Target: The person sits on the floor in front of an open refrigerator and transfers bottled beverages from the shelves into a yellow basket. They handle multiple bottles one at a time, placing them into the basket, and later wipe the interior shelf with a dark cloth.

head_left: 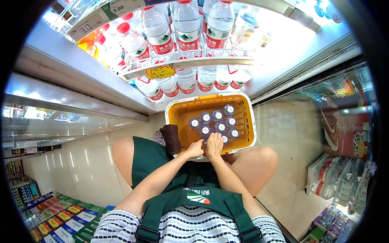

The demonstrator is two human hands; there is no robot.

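My left grip point(195, 149) and right grip point(214, 145) are side by side over the near end of the basket point(178, 117), at the bottles point(220, 127). Right: fingers close together, reaching over the nearest caps. Left: index finger extended toward the same cluster, the others curled. Whether either is pinching a bottle I cannot tell; my fingers hide the contact. Bottles: upright, nine pale caps visible, grouped mostly toward the basket's right. Basket: orange, pale-rimmed, just beyond my green apron point(152, 162). Brown bundle point(172, 137) at its near left corner. Beyond: red-labelled bottles point(188, 36) in rows; yellow tag point(161, 72) on a shelf edge point(202, 62).
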